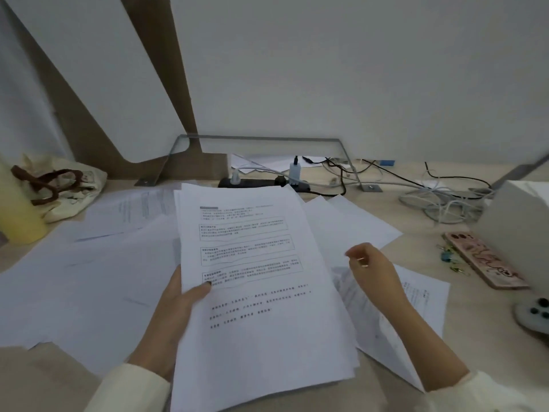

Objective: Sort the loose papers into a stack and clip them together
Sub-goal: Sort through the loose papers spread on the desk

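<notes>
Closest to my view is the bottom edge of the stack of papers [261,292], lifted off the desk [475,322] and tilted up towards me, with a cream sleeve [130,388] on either side of it. The left hand [175,307] holds the stack at its left edge, thumb pressed on the printed top sheet and fingers hidden behind it. The sheets in the stack are not squared, and several edges show fanned out at the lower right corner.

The right hand [374,269] hangs just right of the stack, above the desk. Its fingers are loosely curled and I can see nothing held in them. Under that forearm lies a printed sheet [421,295] flat on the desk.

More loose sheets [89,278] cover the desk to the left, overlapping one another, and a few others [350,221] stick out behind the stack on the right.

A small cluster of binder clips [448,257], blue and yellow-green, lies on the desk well right of the stack, just beside a patterned phone case [484,260]. Past the case stands a white box [517,221].

At the back, a black power strip [252,182] with plugs in it sits near a tangle of cables [439,200]. At far left, a cloth bag [68,188] with brown handles rests next to a yellow bottle [17,209]
</notes>
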A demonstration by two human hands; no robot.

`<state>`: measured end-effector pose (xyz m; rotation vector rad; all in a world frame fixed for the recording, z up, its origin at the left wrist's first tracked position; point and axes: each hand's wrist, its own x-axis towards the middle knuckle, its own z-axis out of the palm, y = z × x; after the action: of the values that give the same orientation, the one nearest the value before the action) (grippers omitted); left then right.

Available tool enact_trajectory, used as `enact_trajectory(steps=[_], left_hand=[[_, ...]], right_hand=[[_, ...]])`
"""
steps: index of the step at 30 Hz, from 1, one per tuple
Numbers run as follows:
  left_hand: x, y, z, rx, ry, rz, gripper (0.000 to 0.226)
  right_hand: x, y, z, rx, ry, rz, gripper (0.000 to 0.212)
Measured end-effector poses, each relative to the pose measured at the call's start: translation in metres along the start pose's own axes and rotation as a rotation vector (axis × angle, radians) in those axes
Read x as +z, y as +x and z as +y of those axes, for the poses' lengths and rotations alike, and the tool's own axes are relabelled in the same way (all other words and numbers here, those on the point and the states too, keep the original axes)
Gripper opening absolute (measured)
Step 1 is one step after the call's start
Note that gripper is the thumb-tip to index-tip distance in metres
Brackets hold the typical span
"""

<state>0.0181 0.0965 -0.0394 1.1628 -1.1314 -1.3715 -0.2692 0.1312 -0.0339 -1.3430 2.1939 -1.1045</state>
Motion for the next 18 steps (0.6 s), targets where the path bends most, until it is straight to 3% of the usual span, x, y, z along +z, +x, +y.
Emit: enact_trajectory(steps=[3,6,14,18], left_hand=[[0.028,0.012,-0.008,-0.019,0.051,-0.039,0.041],[0.049,0.022,-0.018,-0.006,0.120,-0.057,0.036],[0.061,0.032,-0.049,0.015,0.366,-0.052,0.026],[0.062,0.030,-0.050,0.017,0.418,-0.030,0.031]], right_hand=[[-0.024,0.021,0.037,0.176,-0.288,-0.074,0.046],[-0.039,0.026,0.055,0.226,-0.401,-0.134,0.068],[-0.057,0.037,0.069,0.231,-0.625,-0.262,0.085],[-0.057,0.043,0.073,0.326,-0.620,-0.258,0.079]])
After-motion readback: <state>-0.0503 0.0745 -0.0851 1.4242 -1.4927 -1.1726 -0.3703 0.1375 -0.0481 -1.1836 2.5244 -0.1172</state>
